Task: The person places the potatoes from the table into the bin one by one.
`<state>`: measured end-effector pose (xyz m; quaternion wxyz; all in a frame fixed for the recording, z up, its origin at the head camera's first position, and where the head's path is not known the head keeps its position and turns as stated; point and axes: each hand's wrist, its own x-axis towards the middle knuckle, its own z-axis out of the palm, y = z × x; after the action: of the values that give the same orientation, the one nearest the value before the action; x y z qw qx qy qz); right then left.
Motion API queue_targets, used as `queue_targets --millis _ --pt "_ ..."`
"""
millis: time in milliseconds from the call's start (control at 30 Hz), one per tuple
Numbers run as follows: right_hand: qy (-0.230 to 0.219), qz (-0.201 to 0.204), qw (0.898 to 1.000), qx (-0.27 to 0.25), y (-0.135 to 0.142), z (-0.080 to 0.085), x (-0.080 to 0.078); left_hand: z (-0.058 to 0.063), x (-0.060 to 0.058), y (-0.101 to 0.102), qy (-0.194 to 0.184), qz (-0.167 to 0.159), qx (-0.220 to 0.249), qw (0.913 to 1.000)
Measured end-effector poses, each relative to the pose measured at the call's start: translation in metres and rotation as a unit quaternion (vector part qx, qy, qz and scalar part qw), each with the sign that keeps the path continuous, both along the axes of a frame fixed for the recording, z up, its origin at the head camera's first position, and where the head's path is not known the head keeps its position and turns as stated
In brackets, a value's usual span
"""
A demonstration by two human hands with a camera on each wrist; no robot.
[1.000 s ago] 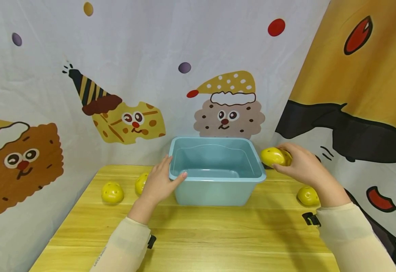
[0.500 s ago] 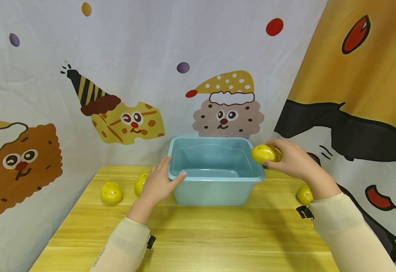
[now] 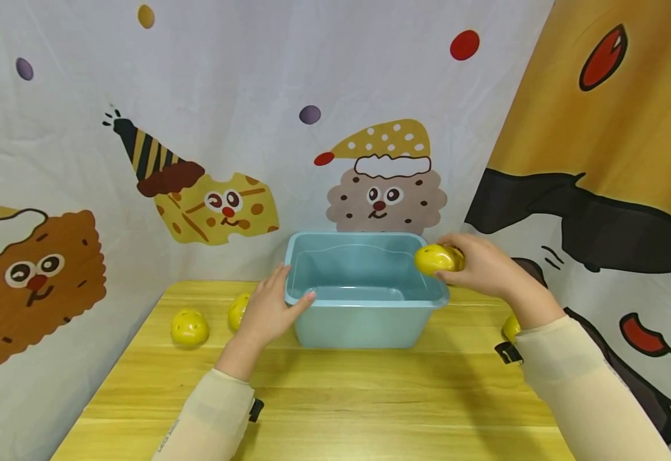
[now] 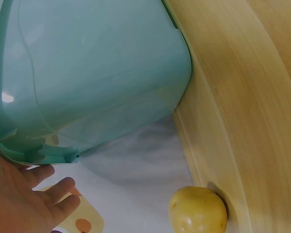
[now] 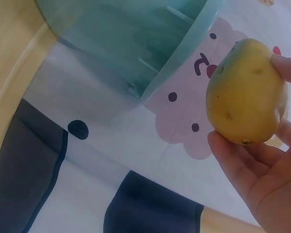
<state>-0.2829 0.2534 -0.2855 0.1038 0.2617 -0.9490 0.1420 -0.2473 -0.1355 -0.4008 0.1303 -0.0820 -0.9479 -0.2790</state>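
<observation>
The R hand gripped one yellow potato betw. thumb and fingers, and it was in the air at the right rim of the blue bin; how high above the rim, I could not tell. The L hand had its fingers spread, w/o any potato: the thumb lay over the near-left corner of the bin, the fingers along the left rim, prob. for steadying.

As for progress, in my judgement it was early: one potato was up & beside the opening, not yet inside. On the table lay three others: the outer left potato, the inner left potato, partly behind the L hand, and the right potato, partly covered by the R sleeve. No hand gripped these, so prob. much was left.

Re. containers: in the visible inside of the bin I saw no potato; the near wall hid part of its floor.
</observation>
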Motion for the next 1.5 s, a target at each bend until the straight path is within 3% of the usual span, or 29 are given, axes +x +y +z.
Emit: queue_targets --millis 367,1033,1500 --pt "-0.020 0.015 0.999 0.026 -0.012 0.008 -0.003 0.003 0.001 0.000 -0.002 -0.003 -0.001 1.0000" --pt "-0.094 0.046 0.993 0.051 -0.028 0.011 -0.014 0.001 0.001 0.000 0.002 -0.003 -0.002 1.0000" --pt "-0.127 0.058 0.984 0.107 -0.041 0.013 -0.016 0.001 0.000 0.000 0.001 -0.001 -0.006 1.0000"
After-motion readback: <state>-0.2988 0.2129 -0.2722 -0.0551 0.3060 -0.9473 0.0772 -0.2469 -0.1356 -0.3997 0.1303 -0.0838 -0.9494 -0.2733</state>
